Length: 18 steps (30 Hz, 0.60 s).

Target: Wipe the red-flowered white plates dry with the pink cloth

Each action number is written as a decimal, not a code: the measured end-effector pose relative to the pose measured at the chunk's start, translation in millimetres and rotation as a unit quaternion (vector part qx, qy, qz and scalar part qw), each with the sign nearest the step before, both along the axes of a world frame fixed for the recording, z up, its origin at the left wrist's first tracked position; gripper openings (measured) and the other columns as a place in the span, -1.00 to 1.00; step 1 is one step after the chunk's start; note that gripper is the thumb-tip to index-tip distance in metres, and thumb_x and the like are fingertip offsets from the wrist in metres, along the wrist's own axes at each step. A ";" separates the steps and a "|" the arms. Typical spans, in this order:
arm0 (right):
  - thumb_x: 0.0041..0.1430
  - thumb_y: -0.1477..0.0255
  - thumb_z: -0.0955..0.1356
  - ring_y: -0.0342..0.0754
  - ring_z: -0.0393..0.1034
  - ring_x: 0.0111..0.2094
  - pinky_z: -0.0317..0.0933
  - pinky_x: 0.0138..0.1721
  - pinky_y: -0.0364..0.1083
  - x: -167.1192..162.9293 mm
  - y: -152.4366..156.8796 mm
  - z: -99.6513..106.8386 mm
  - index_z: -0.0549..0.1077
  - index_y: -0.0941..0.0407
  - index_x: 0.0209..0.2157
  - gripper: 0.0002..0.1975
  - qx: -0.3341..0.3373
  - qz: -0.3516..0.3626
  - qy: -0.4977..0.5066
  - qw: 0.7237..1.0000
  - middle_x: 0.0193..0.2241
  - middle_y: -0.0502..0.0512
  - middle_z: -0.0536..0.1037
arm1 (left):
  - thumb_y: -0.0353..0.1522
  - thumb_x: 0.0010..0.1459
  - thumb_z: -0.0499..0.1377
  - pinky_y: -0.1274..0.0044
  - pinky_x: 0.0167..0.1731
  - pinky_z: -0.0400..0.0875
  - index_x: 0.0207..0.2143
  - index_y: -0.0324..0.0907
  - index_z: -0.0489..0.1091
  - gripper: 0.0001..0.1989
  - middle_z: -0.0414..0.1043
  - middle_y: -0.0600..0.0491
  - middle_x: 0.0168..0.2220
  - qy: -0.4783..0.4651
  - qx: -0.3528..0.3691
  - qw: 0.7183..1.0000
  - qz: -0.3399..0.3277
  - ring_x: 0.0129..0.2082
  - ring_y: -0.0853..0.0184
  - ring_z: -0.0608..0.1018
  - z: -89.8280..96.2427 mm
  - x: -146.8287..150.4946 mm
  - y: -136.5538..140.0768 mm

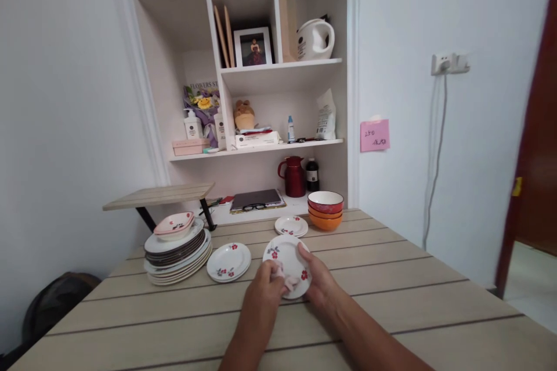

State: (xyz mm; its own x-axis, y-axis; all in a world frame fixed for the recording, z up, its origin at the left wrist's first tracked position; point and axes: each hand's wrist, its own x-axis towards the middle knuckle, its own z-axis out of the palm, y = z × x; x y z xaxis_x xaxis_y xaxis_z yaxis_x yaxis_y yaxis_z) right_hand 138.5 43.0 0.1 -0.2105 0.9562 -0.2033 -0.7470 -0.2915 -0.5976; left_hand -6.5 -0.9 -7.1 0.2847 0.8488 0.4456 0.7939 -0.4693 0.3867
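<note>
White ceramic with red flowers and grey leaves on its face, a small round plate (293, 256) is held in both hands above the near middle of the wood-slatted tabletop (391, 301), tilted toward the person. The right hand (321, 283) grips its right edge, the thumb lying over the front of the rim; the other fingers of this hand are behind the plate, so how they are set cannot be told. The left hand (262, 294) has its fingers bunched together, pinching a crumpled pale pink cloth (291, 282) against the lower part of the plate's face.

Just left of the hands, a short pile of matching plates (229, 259) lies flat, and another small pile with the same flowers (291, 224) sits beyond the held plate. Beside that farther pile stand nested bowls (325, 221), orange below and red with a white inside on top. Farther left, a tall stack of larger plates (177, 258) carries pink-rimmed dishes (174, 223), near the dark legs of a low wooden stand (159, 195). At the back, a dark red jug (295, 177) stands beside a dark bottle (312, 175), and black glasses (254, 207) lie near a flat dark folder-like item (256, 199).
</note>
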 end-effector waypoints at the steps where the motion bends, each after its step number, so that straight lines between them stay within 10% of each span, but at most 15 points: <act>1: 0.20 0.25 0.32 0.12 0.56 -0.33 0.41 -0.26 0.06 -1.1 0.9 -1.7 0.43 0.22 -0.12 -0.66 0.006 -0.002 -0.003 1.000 -0.37 0.24 0.65 | -0.44 0.20 0.02 0.44 -0.04 0.37 -0.29 -0.06 0.42 -0.80 0.35 0.00 -0.04 -0.015 -0.006 1.000 0.004 -0.04 0.27 0.43 0.3 -1.2 -0.4; 8: 0.13 0.28 0.39 0.04 0.54 -0.42 0.40 -0.36 -0.01 -4.7 -2.9 -3.6 0.41 0.15 -0.12 -0.68 0.035 -0.052 -0.046 0.997 -0.40 0.14 0.64 | -0.60 0.08 -0.05 0.40 0.01 0.35 0.02 -0.10 0.22 -0.53 0.28 -0.04 -0.07 -0.169 0.030 0.985 -0.027 -0.04 0.30 0.43 -1.6 -6.1 -1.7; 18: 0.03 0.28 0.45 0.01 0.50 -0.50 0.37 -0.45 -0.05 -5.5 -2.0 -6.9 0.40 0.11 -0.22 -0.69 0.045 -0.111 -0.083 0.989 -0.50 0.04 0.61 | -0.65 -0.06 -0.05 0.50 -0.18 0.36 -0.37 -0.12 0.24 -0.71 0.27 0.03 -0.21 -0.127 -0.006 0.991 -0.035 -0.20 0.34 0.43 0.6 -11.5 -1.5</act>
State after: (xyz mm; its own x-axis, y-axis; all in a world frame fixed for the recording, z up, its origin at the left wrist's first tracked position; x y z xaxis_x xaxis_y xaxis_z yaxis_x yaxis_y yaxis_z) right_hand 133.0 41.0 -6.8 0.0365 0.9908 -0.1302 -0.6759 -0.0715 -0.7335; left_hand -18.0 -2.4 -6.5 0.2225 0.8366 0.5005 0.6363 -0.5136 0.5756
